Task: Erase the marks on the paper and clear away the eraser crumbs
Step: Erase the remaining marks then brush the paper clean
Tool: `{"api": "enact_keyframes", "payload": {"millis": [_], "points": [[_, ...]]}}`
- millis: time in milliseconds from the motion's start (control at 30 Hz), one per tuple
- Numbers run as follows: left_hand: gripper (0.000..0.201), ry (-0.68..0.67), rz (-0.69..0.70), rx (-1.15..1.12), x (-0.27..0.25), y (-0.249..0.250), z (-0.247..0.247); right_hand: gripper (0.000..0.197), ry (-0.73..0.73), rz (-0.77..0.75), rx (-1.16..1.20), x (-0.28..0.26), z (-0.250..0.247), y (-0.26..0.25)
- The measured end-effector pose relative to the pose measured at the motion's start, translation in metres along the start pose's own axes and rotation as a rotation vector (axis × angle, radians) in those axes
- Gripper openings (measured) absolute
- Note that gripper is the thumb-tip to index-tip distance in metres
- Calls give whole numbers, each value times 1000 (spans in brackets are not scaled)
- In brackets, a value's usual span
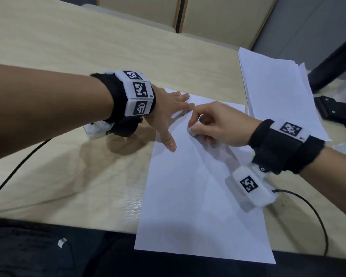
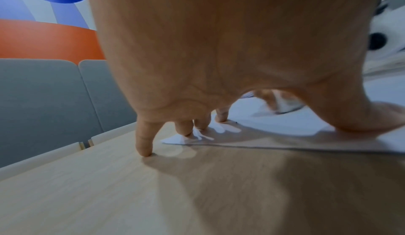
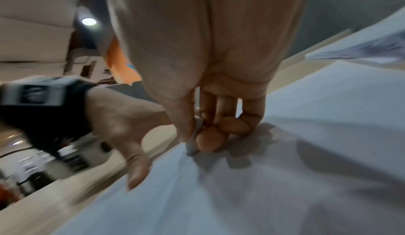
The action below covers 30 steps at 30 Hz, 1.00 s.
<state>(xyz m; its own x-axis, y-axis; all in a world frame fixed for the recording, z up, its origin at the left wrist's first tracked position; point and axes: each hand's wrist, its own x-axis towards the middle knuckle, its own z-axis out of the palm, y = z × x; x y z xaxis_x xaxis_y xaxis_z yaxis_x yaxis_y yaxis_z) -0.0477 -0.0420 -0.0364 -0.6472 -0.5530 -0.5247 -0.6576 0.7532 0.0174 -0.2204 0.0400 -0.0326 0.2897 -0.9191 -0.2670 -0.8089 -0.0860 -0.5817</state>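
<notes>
Two hands meet at the far end of one sheet. On the left, the left hand (image 1: 169, 112) lies spread, its fingers (image 2: 143, 145) wide and straight: the little one on the bare counter (image 1: 68, 166), the others and the thumb pinning the paper (image 1: 198, 196) by its far-left corner. Just right of that thumb, the right hand (image 1: 218, 124) has its fingers (image 3: 208, 141) curled tight, pinching a small white eraser (image 1: 192, 131) whose tip touches the sheet. The paper's long axis runs from near to far (its near edge overhangs the counter), so rubbing should probably continue toward the near end, away from the anchoring hand. Any marks or crumbs are too faint to tell.
</notes>
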Motion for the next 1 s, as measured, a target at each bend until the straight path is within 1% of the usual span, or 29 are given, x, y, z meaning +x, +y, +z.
{"api": "enact_keyframes", "payload": {"millis": [100,133,167,200,233,300,367,433,500,567,633,667,767,833,867,900,933,967,1000], "points": [[134,-3,0,11,0,-1,0,6,-178,-55,-100,-24,3,-10],[134,-4,2,9,0,-1,0,5,-209,-66,-82,-33,5,-11],[133,-2,3,6,0,-2,0,5,-188,-74,-44,-42,6,-9],[133,0,6,1,0,-2,1,6,-110,-71,16,-51,6,-6],[133,2,9,-4,0,-3,1,6,10,-50,115,-59,6,-2],[132,4,14,-8,-1,-4,2,10,279,24,418,-80,8,3],[133,5,21,-1,-1,-4,2,21,470,117,720,-102,16,1],[133,8,25,-1,-1,-3,2,30,560,218,1010,-117,30,-8],[136,18,19,-6,-2,-4,2,23,575,287,1350,-118,46,-22],[139,37,4,-20,-4,-3,2,15,551,302,1600,-105,59,-39],[140,56,1,-29,-4,-3,3,12,530,279,1700,-81,66,-52],[140,64,7,-22,-4,-3,4,13,532,255,1728,-66,68,-56],[135,114,42,-7,-4,-6,8,29,505,206,1834,-21,70,-59],[134,128,48,-1,-4,-7,8,37,463,231,1890,0,71,-55],[135,130,53,5,-5,-7,7,38,477,240,1906,6,71,-51],[136,127,55,11,-5,-8,7,37,525,242,1913,8,72,-46],[138,121,55,11,-4,-8,8,33,613,252,1910,6,72,-40],[141,113,48,4,-4,-9,8,27,743,275,1898,0,71,-34],[142,107,43,-7,-5,-10,8,20,906,311,1866,-11,70,-29]]}}
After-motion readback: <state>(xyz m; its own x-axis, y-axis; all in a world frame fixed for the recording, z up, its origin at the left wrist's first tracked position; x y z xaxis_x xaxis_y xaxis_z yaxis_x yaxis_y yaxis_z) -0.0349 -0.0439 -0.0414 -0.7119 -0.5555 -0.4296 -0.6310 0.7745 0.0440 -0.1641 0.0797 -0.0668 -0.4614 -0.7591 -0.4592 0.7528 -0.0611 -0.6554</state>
